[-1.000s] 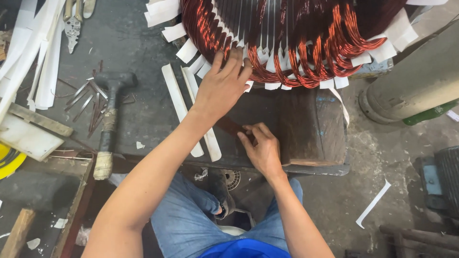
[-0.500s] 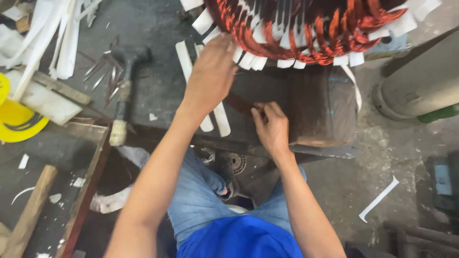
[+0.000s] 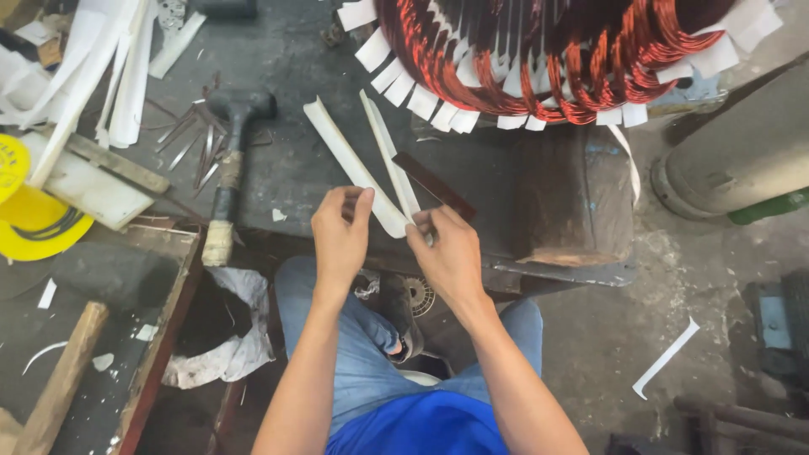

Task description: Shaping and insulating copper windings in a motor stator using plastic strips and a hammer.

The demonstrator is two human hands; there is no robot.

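Observation:
My left hand (image 3: 341,234) pinches the near end of a long folded white paper strip (image 3: 350,160) that slants away across the dark bench. My right hand (image 3: 448,253) grips the near end of a second, narrower white strip (image 3: 389,156) right beside it. A dark brown flat stick (image 3: 434,185) lies on the bench just beyond my right fingers; whether they touch it I cannot tell. A large motor stator with copper windings (image 3: 548,59) and white paper tabs sits at the bench's far side.
A black mallet (image 3: 227,168) lies left of the strips, with thin metal slivers (image 3: 190,135) near it. More white strips (image 3: 109,76) and a yellow spool (image 3: 25,215) are far left. A rusty block (image 3: 573,202) supports the stator. A grey cylinder (image 3: 742,168) stands right.
Both hands have drawn back from the stator towards me. My left hand left the windings and now pinches a white strip; my right hand took the neighbouring strip.

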